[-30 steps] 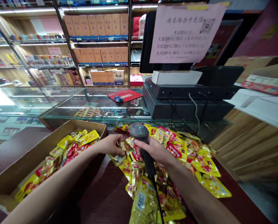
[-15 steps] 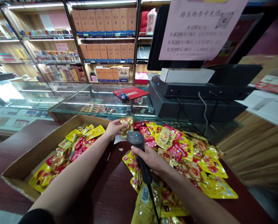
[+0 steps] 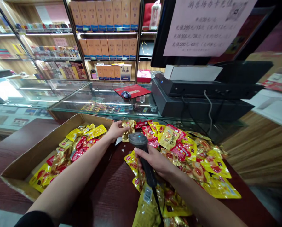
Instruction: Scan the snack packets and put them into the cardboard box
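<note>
My left hand (image 3: 116, 130) pinches a small gold snack packet (image 3: 128, 130) by its left side, between the cardboard box and the heap of packets. Wrapped around the handle of a black barcode scanner (image 3: 148, 168) is my right hand (image 3: 155, 159). The scanner's round head points toward the gold packet and sits just short of it; its cord runs down toward me. Under and right of my right hand lies a heap of yellow, red and gold snack packets (image 3: 214, 164). An open cardboard box (image 3: 20, 164) at the left holds several similar packets.
A dark red tabletop (image 3: 107, 192) carries the box and the heap. Behind it stands a glass display counter (image 3: 72, 102) with a computer mouse (image 3: 126, 94) on a red pad (image 3: 141, 90). A monitor with a paper notice (image 3: 202, 31) rises at the right, above black equipment (image 3: 190, 105).
The view has shifted slightly. My left hand still pinches the gold packet and my right hand still grips the scanner, both in nearly the same place.
</note>
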`<state>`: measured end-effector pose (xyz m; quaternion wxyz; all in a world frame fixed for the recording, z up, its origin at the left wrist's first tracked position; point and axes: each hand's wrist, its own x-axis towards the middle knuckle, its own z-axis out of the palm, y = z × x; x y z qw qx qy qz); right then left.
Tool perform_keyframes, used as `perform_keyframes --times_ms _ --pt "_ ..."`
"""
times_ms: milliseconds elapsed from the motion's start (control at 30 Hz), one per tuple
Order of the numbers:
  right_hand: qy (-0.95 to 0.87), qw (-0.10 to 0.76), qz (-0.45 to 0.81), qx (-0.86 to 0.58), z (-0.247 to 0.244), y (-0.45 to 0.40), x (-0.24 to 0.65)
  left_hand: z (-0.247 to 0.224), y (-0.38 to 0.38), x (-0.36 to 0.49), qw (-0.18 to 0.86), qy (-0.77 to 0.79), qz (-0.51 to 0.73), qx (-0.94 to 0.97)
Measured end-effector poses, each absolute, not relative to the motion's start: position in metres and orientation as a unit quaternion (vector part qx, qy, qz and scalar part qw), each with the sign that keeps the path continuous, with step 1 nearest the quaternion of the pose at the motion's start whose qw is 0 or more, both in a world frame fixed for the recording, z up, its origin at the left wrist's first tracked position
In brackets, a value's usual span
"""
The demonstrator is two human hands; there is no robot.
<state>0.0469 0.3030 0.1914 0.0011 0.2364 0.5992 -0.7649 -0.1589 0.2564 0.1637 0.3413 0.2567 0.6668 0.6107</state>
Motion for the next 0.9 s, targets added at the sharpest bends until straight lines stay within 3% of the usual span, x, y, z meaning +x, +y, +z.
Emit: perform_keyframes --times_ms 200,900 --pt "0.594 -0.003 -0.769 0.235 0.1902 0.3035 0.0474 0.1632 0.2586 -0.1579 0.29 0.67 0.64 0.242" --pt "0.602 -0.002 -0.761 0.241 0.1917 0.3021 0.0469 0.1623 0.2575 -0.1579 0.319 0.677 0.611 0.257"
